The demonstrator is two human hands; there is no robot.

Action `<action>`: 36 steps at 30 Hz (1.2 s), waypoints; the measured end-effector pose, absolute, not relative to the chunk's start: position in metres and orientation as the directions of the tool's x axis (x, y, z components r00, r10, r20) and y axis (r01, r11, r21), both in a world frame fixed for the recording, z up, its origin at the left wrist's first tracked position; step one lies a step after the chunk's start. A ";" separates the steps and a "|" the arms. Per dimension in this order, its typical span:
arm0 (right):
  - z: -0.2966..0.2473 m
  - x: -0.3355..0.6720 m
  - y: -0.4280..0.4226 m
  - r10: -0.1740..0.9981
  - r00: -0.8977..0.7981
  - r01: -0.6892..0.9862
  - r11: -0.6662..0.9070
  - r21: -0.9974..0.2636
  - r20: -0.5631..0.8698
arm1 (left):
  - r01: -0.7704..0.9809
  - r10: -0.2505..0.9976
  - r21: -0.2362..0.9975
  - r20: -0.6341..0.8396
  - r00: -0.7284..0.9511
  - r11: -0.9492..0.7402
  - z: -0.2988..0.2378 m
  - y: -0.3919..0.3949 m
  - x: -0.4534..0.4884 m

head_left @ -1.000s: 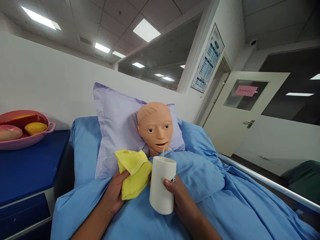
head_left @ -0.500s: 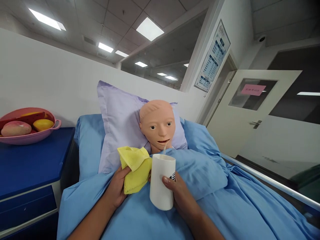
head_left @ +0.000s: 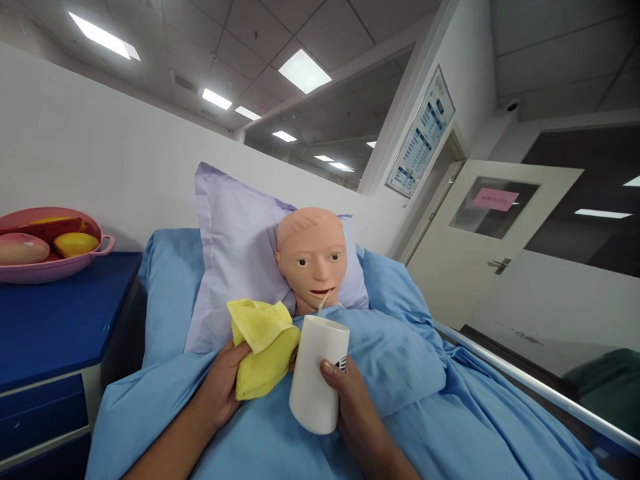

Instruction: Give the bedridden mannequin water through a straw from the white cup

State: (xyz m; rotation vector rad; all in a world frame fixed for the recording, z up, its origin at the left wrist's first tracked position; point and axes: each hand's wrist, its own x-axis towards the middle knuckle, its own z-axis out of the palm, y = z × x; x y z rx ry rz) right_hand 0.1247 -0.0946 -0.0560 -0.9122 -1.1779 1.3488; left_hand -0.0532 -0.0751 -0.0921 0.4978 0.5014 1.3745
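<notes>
A training manikin's head (head_left: 311, 257) rests on a lilac pillow (head_left: 235, 253) in a bed under a blue blanket (head_left: 400, 373). My right hand (head_left: 350, 397) is closed round a white cup (head_left: 317, 373) held just below the manikin's chin. A thin straw (head_left: 324, 301) runs from the cup to its mouth. My left hand (head_left: 220, 387) grips a folded yellow cloth (head_left: 260, 347) beside the cup, over the manikin's chest.
A blue bedside cabinet (head_left: 55, 320) stands at the left with a pink bowl (head_left: 55, 267) of fruit on it. A metal bed rail (head_left: 540, 390) runs along the right side. A white door (head_left: 495, 233) lies beyond it.
Both hands with the cup and cloth stayed under the manikin's chin. The cup has tilted slightly to the left, and the camera view shifted a little.
</notes>
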 end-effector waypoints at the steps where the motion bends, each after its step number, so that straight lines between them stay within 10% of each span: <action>1: -0.057 0.125 -0.093 0.988 -0.122 -0.234 0.064 -0.970 0.095 | -0.787 0.991 0.603 -0.051 0.124 0.129 -0.091 -0.075 -0.053; 36: -0.070 0.125 -0.093 0.996 -0.014 -0.329 0.079 -0.941 0.088 | -0.757 0.991 0.646 0.005 0.135 0.100 -0.092 -0.075 -0.052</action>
